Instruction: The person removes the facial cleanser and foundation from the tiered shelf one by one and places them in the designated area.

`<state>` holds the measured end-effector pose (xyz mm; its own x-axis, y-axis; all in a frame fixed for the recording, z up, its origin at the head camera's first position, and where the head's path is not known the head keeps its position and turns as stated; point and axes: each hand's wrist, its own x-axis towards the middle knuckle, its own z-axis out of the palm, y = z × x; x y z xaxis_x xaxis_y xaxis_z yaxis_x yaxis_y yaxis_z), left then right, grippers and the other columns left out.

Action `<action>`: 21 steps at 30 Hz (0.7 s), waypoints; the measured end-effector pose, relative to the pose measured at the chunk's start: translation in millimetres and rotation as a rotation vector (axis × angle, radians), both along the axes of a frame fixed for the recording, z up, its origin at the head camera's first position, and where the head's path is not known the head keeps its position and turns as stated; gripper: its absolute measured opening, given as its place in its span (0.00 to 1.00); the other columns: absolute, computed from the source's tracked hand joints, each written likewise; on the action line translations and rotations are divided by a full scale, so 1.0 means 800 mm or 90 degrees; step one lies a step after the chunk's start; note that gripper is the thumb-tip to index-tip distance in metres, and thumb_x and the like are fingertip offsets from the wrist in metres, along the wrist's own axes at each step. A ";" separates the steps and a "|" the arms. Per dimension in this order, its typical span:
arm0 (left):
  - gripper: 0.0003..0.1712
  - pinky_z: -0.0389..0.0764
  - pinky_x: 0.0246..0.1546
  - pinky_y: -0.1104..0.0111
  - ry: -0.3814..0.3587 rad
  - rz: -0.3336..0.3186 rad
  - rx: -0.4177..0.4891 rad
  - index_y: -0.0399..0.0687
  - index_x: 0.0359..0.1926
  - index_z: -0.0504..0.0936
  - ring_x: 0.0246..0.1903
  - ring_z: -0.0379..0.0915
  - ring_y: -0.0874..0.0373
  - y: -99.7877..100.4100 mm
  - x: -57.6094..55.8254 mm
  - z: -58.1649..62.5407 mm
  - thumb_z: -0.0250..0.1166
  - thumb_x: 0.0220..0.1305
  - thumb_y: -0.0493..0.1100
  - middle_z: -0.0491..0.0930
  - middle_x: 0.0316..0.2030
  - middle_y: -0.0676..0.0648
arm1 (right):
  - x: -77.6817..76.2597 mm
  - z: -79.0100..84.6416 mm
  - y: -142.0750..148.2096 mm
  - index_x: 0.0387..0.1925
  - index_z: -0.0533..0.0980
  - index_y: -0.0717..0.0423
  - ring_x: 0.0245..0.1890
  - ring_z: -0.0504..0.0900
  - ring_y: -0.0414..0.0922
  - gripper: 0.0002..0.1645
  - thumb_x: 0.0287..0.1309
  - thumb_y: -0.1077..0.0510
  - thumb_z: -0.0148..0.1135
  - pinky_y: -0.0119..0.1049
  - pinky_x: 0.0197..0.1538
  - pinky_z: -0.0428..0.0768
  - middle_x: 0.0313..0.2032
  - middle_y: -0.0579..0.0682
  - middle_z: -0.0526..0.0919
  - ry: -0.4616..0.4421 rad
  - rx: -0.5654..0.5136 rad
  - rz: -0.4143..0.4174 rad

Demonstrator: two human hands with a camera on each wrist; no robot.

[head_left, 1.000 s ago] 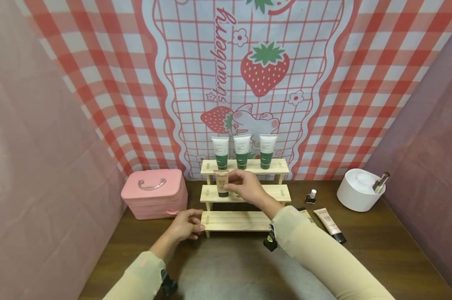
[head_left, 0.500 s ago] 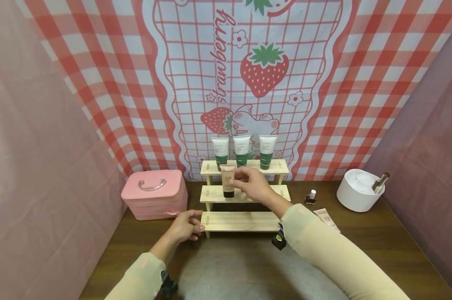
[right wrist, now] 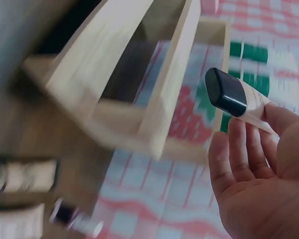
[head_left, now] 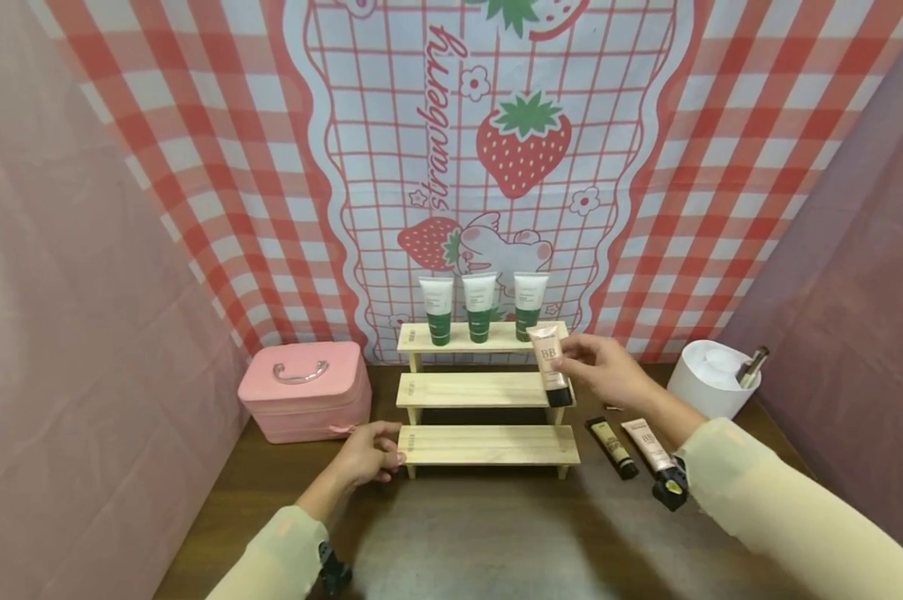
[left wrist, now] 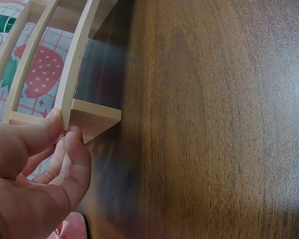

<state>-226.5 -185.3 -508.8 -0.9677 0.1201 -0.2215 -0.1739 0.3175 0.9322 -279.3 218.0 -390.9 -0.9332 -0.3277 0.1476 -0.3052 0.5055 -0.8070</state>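
In the head view, my right hand pinches a beige BB cream tube with a black cap, slightly tilted, in front of the right end of the middle tier. Its black cap points away from the palm in the right wrist view. The three-tier wooden display rack stands in the centre. At the left end of its lowest tier, my left hand pinches the board between thumb and finger, as the left wrist view shows closely. White-and-green tubes stand upright, caps down, on the top tier.
A pink vanity case sits left of the rack. To the right lie a gold-and-black tube and another BB cream tube. A white round container stands at the back right. A small bottle shows in the right wrist view.
My right hand has carried the BB cream tube rightward from the left part of the middle tier, and the tube now tilts. The left hand stays at the rack's end.
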 end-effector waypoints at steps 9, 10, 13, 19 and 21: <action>0.36 0.84 0.23 0.64 0.005 -0.005 0.005 0.28 0.67 0.71 0.26 0.78 0.54 -0.002 0.001 0.002 0.69 0.57 0.22 0.79 0.34 0.39 | 0.027 -0.028 0.115 0.56 0.75 0.69 0.31 0.84 0.39 0.24 0.68 0.56 0.68 0.36 0.31 0.86 0.41 0.62 0.87 -0.007 0.032 -0.064; 0.36 0.84 0.22 0.64 0.004 -0.003 0.005 0.28 0.67 0.71 0.26 0.78 0.54 -0.002 0.002 0.002 0.69 0.57 0.22 0.79 0.34 0.39 | 0.029 -0.033 0.126 0.56 0.75 0.69 0.30 0.84 0.38 0.23 0.67 0.57 0.67 0.35 0.30 0.85 0.40 0.62 0.87 -0.002 0.040 -0.066; 0.36 0.83 0.22 0.65 -0.002 0.001 0.006 0.29 0.67 0.71 0.26 0.78 0.54 -0.003 0.002 0.004 0.69 0.57 0.22 0.79 0.35 0.39 | 0.034 -0.049 0.158 0.56 0.76 0.70 0.29 0.83 0.36 0.21 0.68 0.59 0.67 0.35 0.29 0.84 0.38 0.62 0.87 0.010 0.059 -0.073; 0.36 0.84 0.22 0.64 0.003 -0.005 0.007 0.28 0.67 0.71 0.26 0.77 0.54 0.000 0.001 0.003 0.69 0.57 0.22 0.79 0.35 0.38 | 0.050 -0.080 0.207 0.58 0.74 0.74 0.23 0.81 0.39 0.23 0.68 0.62 0.65 0.39 0.24 0.83 0.34 0.59 0.88 -0.019 0.055 -0.092; 0.36 0.84 0.22 0.64 0.001 -0.005 0.006 0.28 0.67 0.70 0.26 0.77 0.53 0.000 0.001 0.003 0.69 0.57 0.22 0.79 0.35 0.38 | 0.056 -0.089 0.219 0.57 0.74 0.75 0.20 0.80 0.40 0.23 0.67 0.62 0.65 0.38 0.21 0.81 0.32 0.57 0.88 -0.022 0.071 -0.095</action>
